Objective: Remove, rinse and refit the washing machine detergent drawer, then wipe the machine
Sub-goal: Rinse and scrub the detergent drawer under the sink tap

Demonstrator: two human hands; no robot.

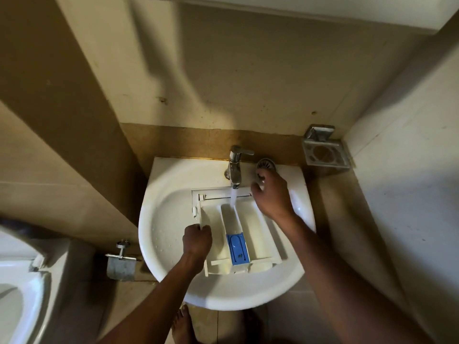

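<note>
Left hand grips drawer wall; right hand loosely open above it. Tilt drawer so tap stream flushes each compartment.

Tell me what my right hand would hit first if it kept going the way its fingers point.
Probably the round drain strainer on the basin's back ledge; your right hand points toward it, though height above it is unclear.

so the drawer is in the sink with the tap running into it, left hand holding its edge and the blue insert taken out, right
Not quite: the blue insert sits in the drawer, in the middle compartment. The rest holds in the head view: drawer in the sink, tap running into it, left hand gripping its edge.
</note>
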